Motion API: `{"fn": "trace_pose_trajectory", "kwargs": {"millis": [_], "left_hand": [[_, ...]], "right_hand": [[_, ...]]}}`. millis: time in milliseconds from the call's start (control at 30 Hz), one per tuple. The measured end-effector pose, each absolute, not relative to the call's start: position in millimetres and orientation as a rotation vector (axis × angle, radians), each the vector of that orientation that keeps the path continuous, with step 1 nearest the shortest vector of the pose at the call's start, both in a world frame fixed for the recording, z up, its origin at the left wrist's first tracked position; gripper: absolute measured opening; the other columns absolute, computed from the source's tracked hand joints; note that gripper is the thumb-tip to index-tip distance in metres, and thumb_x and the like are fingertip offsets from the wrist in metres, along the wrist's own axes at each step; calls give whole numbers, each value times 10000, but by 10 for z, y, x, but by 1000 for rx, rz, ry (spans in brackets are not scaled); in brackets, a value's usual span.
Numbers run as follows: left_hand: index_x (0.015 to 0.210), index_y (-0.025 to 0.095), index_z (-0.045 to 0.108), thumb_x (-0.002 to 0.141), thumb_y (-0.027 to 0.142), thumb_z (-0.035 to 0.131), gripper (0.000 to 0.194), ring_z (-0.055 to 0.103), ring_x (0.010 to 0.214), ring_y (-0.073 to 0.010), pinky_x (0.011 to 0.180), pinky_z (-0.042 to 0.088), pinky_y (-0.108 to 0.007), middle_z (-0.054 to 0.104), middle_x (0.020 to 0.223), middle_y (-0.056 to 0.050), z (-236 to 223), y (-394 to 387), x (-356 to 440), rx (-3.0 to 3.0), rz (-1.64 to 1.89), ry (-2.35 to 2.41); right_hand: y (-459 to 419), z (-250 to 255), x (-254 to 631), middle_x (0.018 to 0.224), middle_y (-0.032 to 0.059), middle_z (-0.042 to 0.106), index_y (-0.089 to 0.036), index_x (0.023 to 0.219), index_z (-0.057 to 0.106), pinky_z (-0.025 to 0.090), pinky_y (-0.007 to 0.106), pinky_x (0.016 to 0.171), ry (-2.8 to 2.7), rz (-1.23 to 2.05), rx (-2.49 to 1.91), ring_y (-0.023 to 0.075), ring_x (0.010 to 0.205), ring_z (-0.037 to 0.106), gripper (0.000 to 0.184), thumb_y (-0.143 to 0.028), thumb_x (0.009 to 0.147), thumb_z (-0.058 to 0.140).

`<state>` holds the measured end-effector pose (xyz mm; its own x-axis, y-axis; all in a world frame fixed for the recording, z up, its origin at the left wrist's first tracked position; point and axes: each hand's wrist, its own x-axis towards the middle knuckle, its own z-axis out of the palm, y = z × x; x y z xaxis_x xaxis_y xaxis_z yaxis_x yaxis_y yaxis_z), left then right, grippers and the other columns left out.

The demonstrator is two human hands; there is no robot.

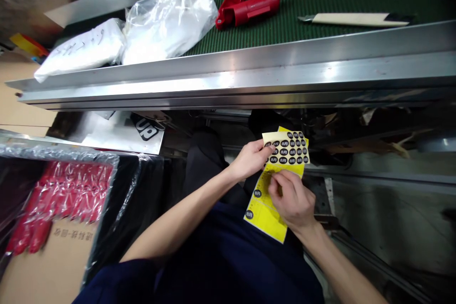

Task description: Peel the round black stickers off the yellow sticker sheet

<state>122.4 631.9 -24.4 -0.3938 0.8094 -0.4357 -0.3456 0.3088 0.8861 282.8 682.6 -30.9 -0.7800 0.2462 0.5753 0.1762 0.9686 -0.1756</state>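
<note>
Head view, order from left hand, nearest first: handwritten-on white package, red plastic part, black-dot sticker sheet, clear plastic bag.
From left hand:
1. Black-dot sticker sheet: in its grip.
2. Red plastic part and clear plastic bag: both on the green belt, too close to call.
3. Handwritten-on white package: far left on the belt.

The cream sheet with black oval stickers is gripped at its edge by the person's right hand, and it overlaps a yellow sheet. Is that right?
Not quite: the head view shows the left hand gripping the edge of the cream sheet, not the right hand. The cream sheet does overlap the yellow sheet.
</note>
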Motion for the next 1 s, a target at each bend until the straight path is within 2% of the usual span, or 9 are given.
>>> {"fn": "trace_pose_trajectory", "kwargs": {"millis": [267, 500, 767, 1000], "left_hand": [[928, 125, 619, 898, 306, 499, 219, 516, 563, -105, 462, 447, -197, 584, 734, -26, -226, 6356, 1221, 445, 1309, 1487], [988, 136, 637, 908, 298, 495, 230, 532, 577, -106, 467, 451, -189, 599, 760, -29, -232, 6371, 1220, 435, 1298, 1462], [1011, 140, 651, 900, 300, 501, 246, 557, 618, -121, 466, 457, -181, 609, 775, -41, -251, 6373, 1212, 435, 1281, 1462], [1018, 139, 648, 890, 329, 517, 265, 583, 666, -138, 481, 479, -188, 638, 828, -52, -252, 6370, 1233, 427, 1291, 1454]], "right_hand": [[6855, -309, 2808, 974, 82, 677, -111, 1042, 608, 512, 277, 743, -2546, 74, -237, 158, 797, 647, 219, -81, 830, 655], [6852, -339, 2840, 968, 102, 672, -101, 1028, 608, 494, 316, 720, -2595, 81, -195, 199, 804, 624, 199, -97, 834, 655], [6859, -330, 2848, 961, 81, 667, -103, 1001, 625, 461, 330, 713, -2661, 137, -185, 204, 815, 583, 161, -109, 842, 646], [6881, -265, 2844, 935, 83, 654, -125, 861, 637, 469, 347, 709, -2694, 264, -180, 203, 788, 546, 59, -160, 820, 660]]}}
